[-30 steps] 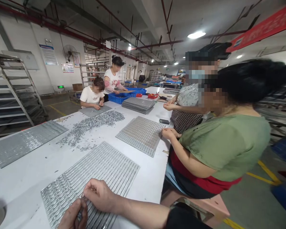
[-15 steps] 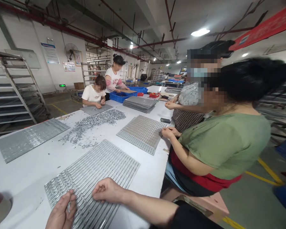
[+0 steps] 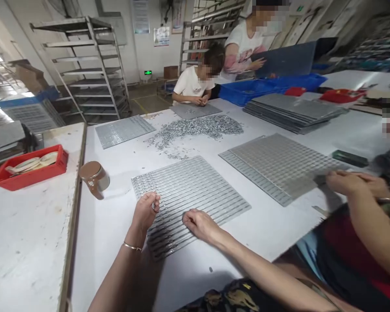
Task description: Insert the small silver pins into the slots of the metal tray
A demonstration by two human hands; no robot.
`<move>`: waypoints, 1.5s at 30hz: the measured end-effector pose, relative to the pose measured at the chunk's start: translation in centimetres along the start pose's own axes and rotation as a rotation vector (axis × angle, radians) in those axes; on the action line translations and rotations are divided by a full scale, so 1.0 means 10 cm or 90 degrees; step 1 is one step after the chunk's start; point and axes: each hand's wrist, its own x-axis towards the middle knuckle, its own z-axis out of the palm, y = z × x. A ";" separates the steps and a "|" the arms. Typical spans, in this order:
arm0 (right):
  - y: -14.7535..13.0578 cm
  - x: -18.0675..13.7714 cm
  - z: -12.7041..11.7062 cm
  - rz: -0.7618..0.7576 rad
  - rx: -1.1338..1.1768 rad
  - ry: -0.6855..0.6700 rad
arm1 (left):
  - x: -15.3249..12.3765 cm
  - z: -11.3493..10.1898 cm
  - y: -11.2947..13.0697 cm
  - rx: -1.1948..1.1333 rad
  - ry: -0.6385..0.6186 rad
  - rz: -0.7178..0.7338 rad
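A grey ridged board (image 3: 199,186) lies in front of me, with small shiny metal pieces along its rows at the left and near edges. My left hand (image 3: 146,210) is closed over the board's left part, a small metal piece (image 3: 154,204) glinting at its fingertips. On the lower middle of the board is my right hand (image 3: 199,223), its fingers curled in; what they hold, if anything, is hidden. Beyond the board spreads a loose pile of the same small metal pieces (image 3: 204,125).
A brown mug (image 3: 92,173) stands at the left, near a red tray (image 3: 32,167). Further boards (image 3: 273,160) lie to the right, by a co-worker's hands (image 3: 351,184). Stacked grey boards (image 3: 289,110) and a blue crate (image 3: 237,93) are behind. Two people work across the table.
My view has turned left and down, bringing the mug and red tray into sight. My left hand has closed more tightly. A person at the back now holds up a dark panel.
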 end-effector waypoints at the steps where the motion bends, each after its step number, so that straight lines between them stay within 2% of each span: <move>1: -0.04 0.01 0.01 -0.010 0.008 -0.003 | 0.00 -0.01 -0.02 0.003 -0.004 0.000; 4: -0.14 0.06 0.08 -0.015 0.037 -0.003 | 0.01 -0.03 -0.06 0.003 -0.017 0.000; 11: -0.24 0.18 0.24 -0.009 0.004 -0.021 | 0.03 -0.03 -0.11 0.004 -0.045 -0.028; 17: -0.23 0.24 0.24 0.062 0.019 -0.040 | 0.01 -0.02 -0.11 0.025 -0.050 -0.030; 20: -0.24 0.26 0.17 0.064 0.084 -0.028 | -0.02 0.00 -0.10 0.059 -0.095 -0.043; 24: -0.32 0.26 -0.06 0.050 0.293 0.065 | -0.09 0.04 -0.11 0.119 -0.176 -0.083; 26: -0.39 0.24 -0.16 0.024 0.360 0.061 | -0.12 0.06 -0.13 0.137 -0.200 -0.086; 32: -0.42 0.22 -0.20 0.034 0.399 0.065 | -0.17 0.10 -0.20 0.159 -0.220 -0.077; 34: -0.36 0.21 -0.18 0.042 0.395 0.076 | -0.15 0.11 -0.20 0.168 -0.212 -0.072; 37: -0.26 0.17 -0.13 0.048 0.338 0.063 | -0.11 0.09 -0.16 0.140 -0.148 -0.052; 40: -0.19 0.09 0.00 0.049 0.236 0.024 | -0.07 0.06 -0.12 0.084 -0.081 -0.040; 45: -0.19 0.00 0.24 0.023 0.101 0.009 | -0.05 0.04 -0.16 0.065 -0.029 -0.038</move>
